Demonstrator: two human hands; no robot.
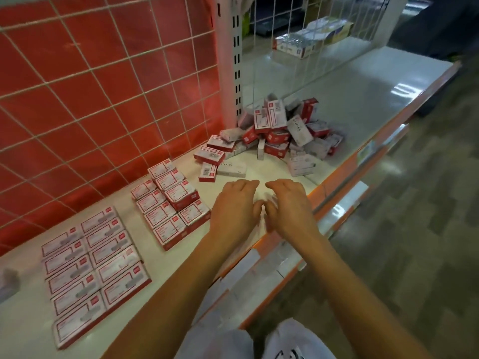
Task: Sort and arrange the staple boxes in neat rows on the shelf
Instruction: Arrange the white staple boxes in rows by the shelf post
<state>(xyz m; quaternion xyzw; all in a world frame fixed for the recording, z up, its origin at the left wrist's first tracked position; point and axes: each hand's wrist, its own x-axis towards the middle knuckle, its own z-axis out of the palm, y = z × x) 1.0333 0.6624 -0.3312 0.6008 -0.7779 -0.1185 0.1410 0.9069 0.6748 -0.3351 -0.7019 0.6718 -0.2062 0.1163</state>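
- Your left hand (pixel 237 206) and right hand (pixel 287 203) hover side by side over the bare shelf (pixel 363 104), fingers loosely curled, holding nothing.
- Jumbled staple boxes (pixel 282 128) lie beyond; neat rows (pixel 96 268) at left.

I can't tell what lies under my left hand (pixel 237 206) and right hand (pixel 287 204); their palms face down and motion blurs the fingertips. A grey thing (pixel 9 285) at the shelf's (pixel 363 99) left end is cut off by the frame edge. Print on the staple boxes (pixel 96 270) is too small to read.
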